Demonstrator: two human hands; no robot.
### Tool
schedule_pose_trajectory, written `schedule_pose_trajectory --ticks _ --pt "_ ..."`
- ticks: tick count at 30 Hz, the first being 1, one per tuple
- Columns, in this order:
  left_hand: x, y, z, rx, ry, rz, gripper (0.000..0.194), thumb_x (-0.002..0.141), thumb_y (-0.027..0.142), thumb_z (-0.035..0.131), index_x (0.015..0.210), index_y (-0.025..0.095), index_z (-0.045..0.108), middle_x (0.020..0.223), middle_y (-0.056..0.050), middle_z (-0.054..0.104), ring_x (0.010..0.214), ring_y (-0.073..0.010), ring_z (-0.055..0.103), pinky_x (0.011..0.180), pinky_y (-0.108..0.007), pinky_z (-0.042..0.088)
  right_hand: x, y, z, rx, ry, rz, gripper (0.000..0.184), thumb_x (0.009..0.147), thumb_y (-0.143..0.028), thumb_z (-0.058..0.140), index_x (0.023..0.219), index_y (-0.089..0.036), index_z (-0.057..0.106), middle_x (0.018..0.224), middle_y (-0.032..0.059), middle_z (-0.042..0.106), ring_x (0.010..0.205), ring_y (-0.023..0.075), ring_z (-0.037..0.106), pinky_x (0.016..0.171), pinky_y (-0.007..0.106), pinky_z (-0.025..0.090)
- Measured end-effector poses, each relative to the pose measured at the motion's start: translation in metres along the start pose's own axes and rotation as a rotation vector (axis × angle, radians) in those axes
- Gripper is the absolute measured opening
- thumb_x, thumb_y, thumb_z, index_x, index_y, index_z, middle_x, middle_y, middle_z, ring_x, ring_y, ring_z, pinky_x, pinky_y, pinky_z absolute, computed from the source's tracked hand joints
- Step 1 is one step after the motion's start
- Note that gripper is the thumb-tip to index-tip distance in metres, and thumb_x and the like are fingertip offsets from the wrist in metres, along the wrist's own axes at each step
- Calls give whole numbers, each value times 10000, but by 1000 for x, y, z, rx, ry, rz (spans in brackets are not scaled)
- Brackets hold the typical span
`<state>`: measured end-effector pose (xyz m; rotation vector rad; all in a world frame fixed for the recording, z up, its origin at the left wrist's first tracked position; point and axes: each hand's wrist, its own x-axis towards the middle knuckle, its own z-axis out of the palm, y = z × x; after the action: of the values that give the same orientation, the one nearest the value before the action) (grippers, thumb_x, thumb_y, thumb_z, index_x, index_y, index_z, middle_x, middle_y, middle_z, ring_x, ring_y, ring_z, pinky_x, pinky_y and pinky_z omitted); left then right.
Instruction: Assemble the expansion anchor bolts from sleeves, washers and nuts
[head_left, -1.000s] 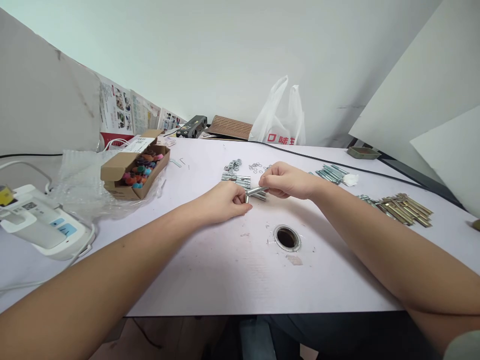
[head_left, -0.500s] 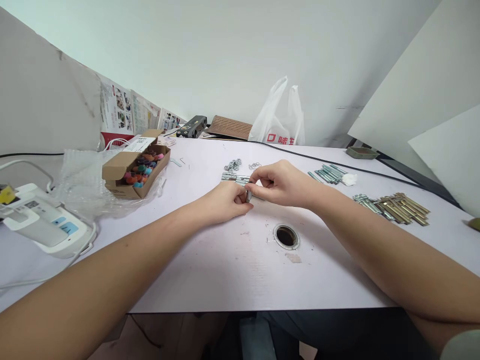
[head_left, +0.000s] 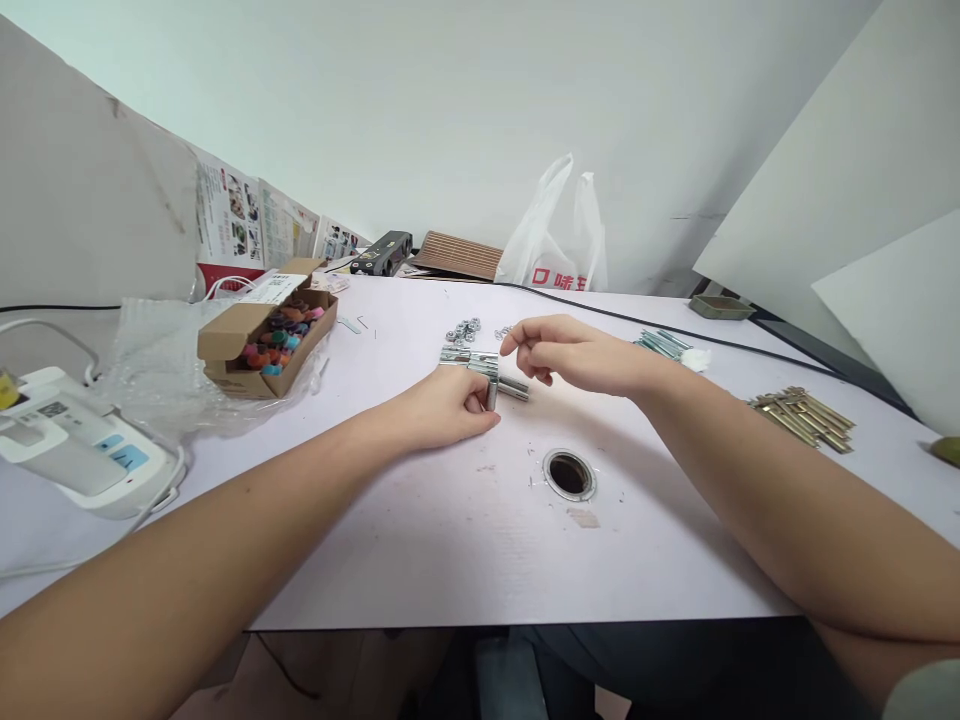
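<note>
My left hand point(head_left: 450, 405) rests on the table, thumb and fingers closed around a short silver metal sleeve point(head_left: 492, 393) that stands roughly upright. Beyond that hand lies a row of silver metal sleeves point(head_left: 455, 355), partly hidden by it. Another silver sleeve point(head_left: 514, 389) lies just to the right. My right hand point(head_left: 581, 355) hovers above the table with its index finger stretched out and the others loosely bent; nothing shows between them. Its fingertip is closest to a few small washers point(head_left: 501, 333), which it partly covers. Small hex nuts point(head_left: 465, 330) sit in a cluster behind the sleeves.
Bluish zinc studs point(head_left: 660, 344) and brass-coloured anchor bolts point(head_left: 808, 415) lie at the right, partly behind my right arm. A round cable hole point(head_left: 570, 474) is in the table point(head_left: 420, 540). An open carton point(head_left: 247, 380) and a white device point(head_left: 90, 440) stand at the left; a plastic bag point(head_left: 551, 240) at the back.
My right hand has let go of the upright sleeve and moved slightly up and right, its fingers opening. The left hand has stayed on the sleeve. The sleeve to the right is now uncovered.
</note>
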<state>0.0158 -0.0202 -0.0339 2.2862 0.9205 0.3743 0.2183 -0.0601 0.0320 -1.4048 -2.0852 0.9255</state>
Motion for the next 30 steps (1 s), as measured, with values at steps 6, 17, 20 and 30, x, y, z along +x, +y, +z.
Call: schedule_pose_trajectory --ticks 6,17,20,30 --pt "-1 0 -1 9 -34 35 156 736 352 577 742 198 600 625 20 601 582 -138 544 505 -254 345 6 13 7 48 -109 -79 241 885 -212 510 1112 -169 578 976 68 660 792 140 574 712 274 472" --pt "-3 5 -4 -89 -41 -12 256 770 440 547 790 199 629 550 44 493 517 -115 445 488 -254 336 24 56 -4 -127 351 137 378 922 -417 421 821 -140 657 758 53 637 532 93 425 486 227 341" --pt "-2 3 -4 -68 -20 14 269 780 435 531 701 187 598 546 40 468 518 -109 412 492 -255 312 28 83 -10 -209 425 292 313 894 -347 436 930 -132 661 791 65 649 550 113 453 497 233 348" --pt "-1 -1 -4 -38 -54 29 248 763 397 540 667 174 589 572 29 533 521 -108 435 489 -248 285 40 116 -10 -400 477 374 261 838 -219 462 1004 -140 647 1069 132 671 913 220 588 725 268 405"
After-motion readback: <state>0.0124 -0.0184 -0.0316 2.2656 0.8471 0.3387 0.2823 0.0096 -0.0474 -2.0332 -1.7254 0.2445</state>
